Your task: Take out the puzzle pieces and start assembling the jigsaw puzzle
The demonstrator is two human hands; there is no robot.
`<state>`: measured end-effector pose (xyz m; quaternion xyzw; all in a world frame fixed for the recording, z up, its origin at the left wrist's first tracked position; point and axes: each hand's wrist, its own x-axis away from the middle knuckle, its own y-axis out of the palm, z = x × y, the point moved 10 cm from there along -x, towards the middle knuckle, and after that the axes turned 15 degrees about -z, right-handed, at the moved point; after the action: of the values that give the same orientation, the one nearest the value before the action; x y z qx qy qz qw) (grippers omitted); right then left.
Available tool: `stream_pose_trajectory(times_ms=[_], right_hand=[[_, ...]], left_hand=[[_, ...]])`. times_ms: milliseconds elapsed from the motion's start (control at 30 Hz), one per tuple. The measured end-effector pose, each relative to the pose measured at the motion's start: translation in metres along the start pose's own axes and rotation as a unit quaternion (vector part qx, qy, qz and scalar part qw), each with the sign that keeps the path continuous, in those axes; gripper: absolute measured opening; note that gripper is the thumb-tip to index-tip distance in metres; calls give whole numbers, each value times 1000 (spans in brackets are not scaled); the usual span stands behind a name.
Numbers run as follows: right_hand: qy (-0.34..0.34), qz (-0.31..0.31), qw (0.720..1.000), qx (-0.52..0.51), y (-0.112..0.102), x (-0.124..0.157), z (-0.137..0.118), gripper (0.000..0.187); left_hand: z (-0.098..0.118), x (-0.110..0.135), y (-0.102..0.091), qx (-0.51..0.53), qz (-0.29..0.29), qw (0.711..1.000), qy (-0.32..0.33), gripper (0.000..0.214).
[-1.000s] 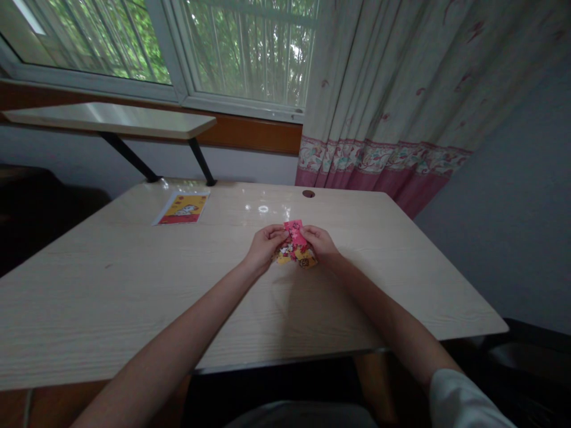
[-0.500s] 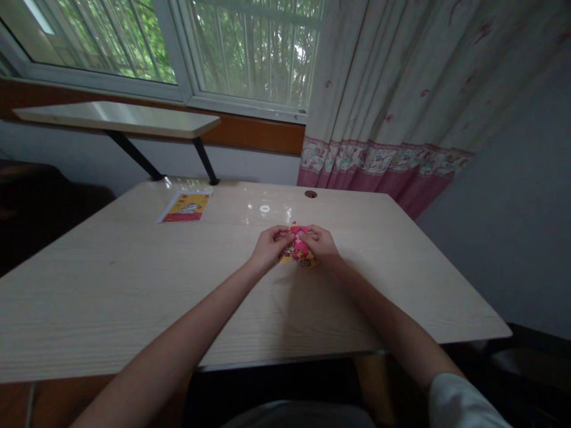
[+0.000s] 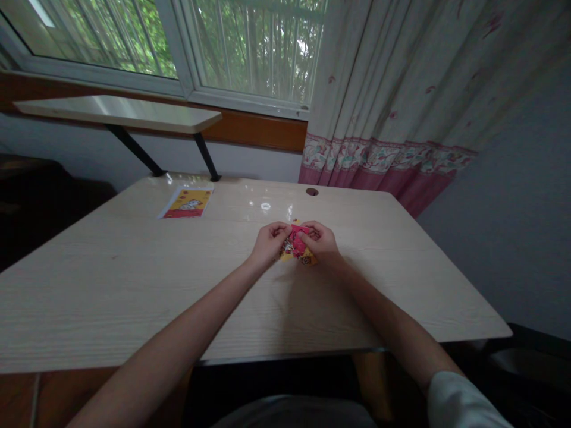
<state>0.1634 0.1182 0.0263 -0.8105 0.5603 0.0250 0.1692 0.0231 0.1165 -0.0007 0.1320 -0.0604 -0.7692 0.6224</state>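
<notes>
The left hand (image 3: 270, 242) and right hand (image 3: 325, 242), each with thumb and fingers closed, pinch opposite sides of the packet (image 3: 298, 244), presumably to keep it steady. The packet is over the counter (image 3: 147, 291); contact beneath cannot be told. Farther left, the card (image 3: 190, 201) lies picture-up, probably for viewing. Beyond, legs raise the shelf (image 3: 120, 110), likely saving counter space.

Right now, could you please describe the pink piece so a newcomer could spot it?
On the pale desk, find the left hand and right hand. The pink piece sits between them, its mostly pink face distinct from the yellow pieces nearby.
</notes>
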Motion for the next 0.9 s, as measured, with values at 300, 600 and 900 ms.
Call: stream_pose_trajectory(times_ms=[300,600,900], right_hand=[[-11,18,998,64,0,4,-8,24],[-7,14,1000,6,-1,1,-1,26],[-4,59,998,-28,-17,-2,6,30]], left_hand=[[3,0,-4,-46,11,999,11,27],[4,0,-6,-105,15,994,13,23],[5,0,-19,-217,24,976,-20,15]])
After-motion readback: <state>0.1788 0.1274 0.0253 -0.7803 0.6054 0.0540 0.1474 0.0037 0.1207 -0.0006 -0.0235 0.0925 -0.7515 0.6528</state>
